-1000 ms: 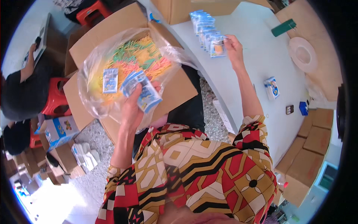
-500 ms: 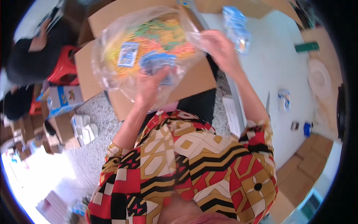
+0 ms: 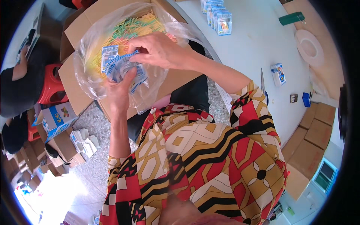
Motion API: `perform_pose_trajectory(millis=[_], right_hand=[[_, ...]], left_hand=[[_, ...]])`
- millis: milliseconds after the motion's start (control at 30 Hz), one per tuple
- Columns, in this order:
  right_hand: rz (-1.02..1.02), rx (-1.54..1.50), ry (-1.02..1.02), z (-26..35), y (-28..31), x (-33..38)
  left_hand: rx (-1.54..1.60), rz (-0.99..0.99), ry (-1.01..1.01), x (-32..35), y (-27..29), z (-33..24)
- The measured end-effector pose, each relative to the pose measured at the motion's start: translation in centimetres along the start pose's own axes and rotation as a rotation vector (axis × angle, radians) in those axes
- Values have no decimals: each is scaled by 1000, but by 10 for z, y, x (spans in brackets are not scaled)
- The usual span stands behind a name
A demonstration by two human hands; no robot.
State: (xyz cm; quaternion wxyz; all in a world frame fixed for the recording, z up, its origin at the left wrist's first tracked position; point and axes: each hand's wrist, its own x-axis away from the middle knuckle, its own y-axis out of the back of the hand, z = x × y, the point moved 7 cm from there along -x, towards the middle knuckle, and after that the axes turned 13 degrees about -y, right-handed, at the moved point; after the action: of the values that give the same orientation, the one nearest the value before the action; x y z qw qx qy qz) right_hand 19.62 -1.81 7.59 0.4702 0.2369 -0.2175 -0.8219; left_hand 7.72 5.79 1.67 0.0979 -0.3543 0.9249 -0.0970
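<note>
Left hand (image 3: 119, 90), head view: closed round a fanned bunch of blue-edged packets (image 3: 119, 67), thumb across the front. Right hand (image 3: 159, 50), same view: thumb and forefinger pinching the upper striped edge of that bunch. Both hands are above an open clear plastic bag (image 3: 85, 80) lining a cardboard box (image 3: 77, 86). Bag contents: loose thin sticks (image 3: 125, 29) — yellow, green, pink and orange. One single packet (image 3: 109, 54) lies on the sticks, just beside the held bunch.

To the right, one pale surface (image 3: 247, 48), carrying: an overlapping row of filled packets (image 3: 222, 20) at the far edge; scissors (image 3: 263, 80); one blue-and-white pack (image 3: 278, 74); one green bottle (image 3: 291, 18), lying on its side; one round white hat (image 3: 309, 48).

To the left: one seated person (image 3: 28, 80) in dark clothing — red stool (image 3: 52, 86) beneath.
</note>
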Motion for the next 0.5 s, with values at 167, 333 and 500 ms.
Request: perform_pose_trajectory(millis=[167, 333, 500], right_hand=[[58, -76, -13, 0, -3, -6], [62, -138, -20, 6, -2, -9], [10, -175, 6, 24, 20, 4]], left_hand=[[-14, -28, -55, -5, 5, 0], [-23, -57, -59, -6, 9, -1], [-46, -96, -21, -2, 9, -1]])
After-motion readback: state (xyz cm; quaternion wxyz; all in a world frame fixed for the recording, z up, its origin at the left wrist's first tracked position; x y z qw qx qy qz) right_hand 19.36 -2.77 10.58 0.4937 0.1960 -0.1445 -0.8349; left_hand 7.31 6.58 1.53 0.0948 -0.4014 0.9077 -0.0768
